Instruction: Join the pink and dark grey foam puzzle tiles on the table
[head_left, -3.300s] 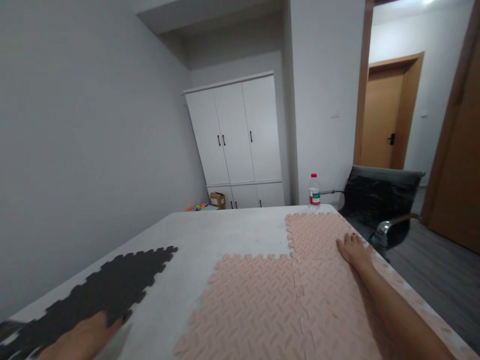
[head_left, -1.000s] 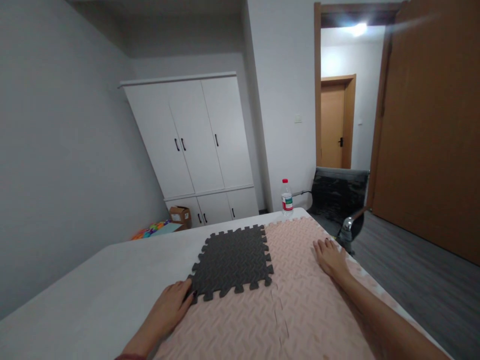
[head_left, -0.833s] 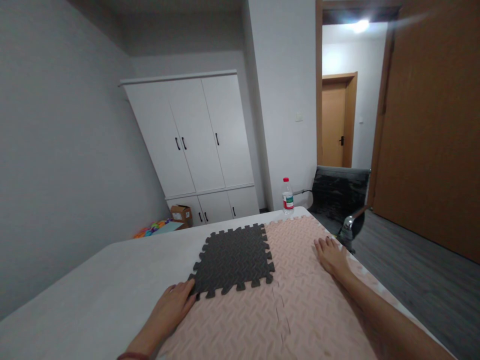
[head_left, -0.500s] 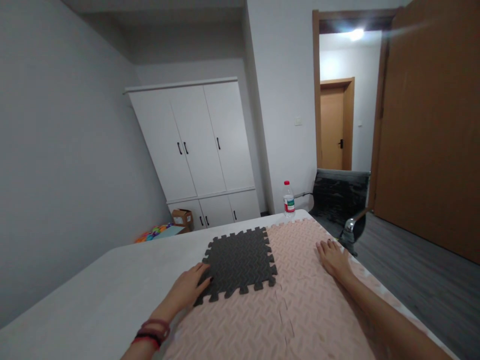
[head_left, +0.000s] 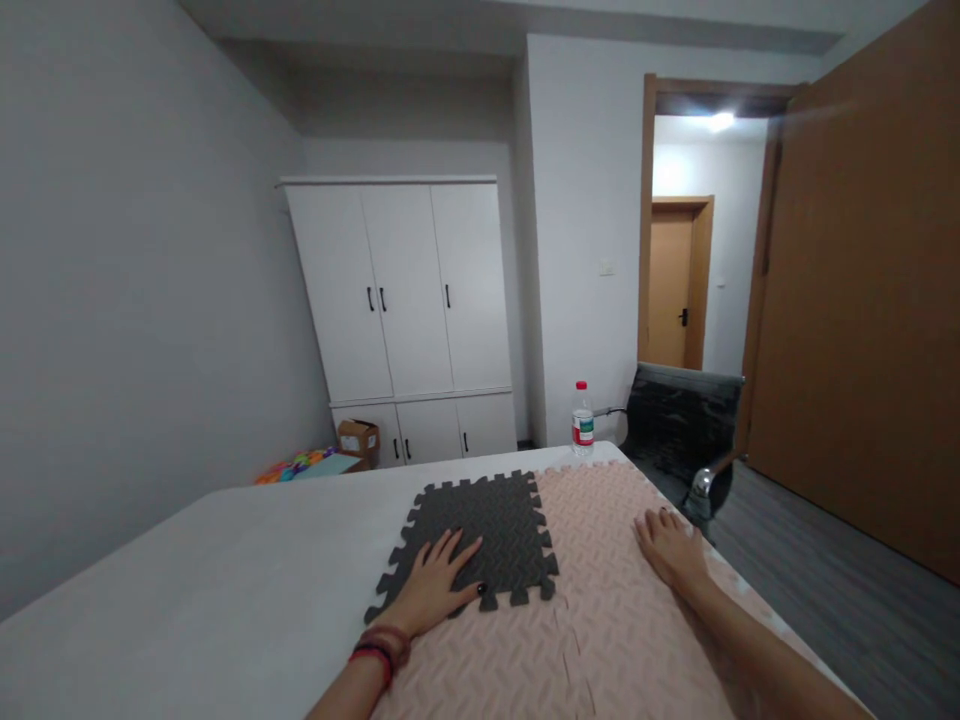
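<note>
A dark grey foam puzzle tile lies on the white table, butted against the pink foam tiles. My left hand rests flat on the grey tile's near edge, fingers spread. On the pink tiles near the table's right edge, my right hand lies flat, palm down. Neither hand grips anything.
A water bottle stands at the table's far right corner. A black office chair sits just past the right edge. A white wardrobe, a cardboard box and coloured toys are behind. A doorway opens on the right.
My left hand slid the grey tile from the table's left side up against the pink tiles, then moved from its corner onto its surface. My right hand stayed put.
</note>
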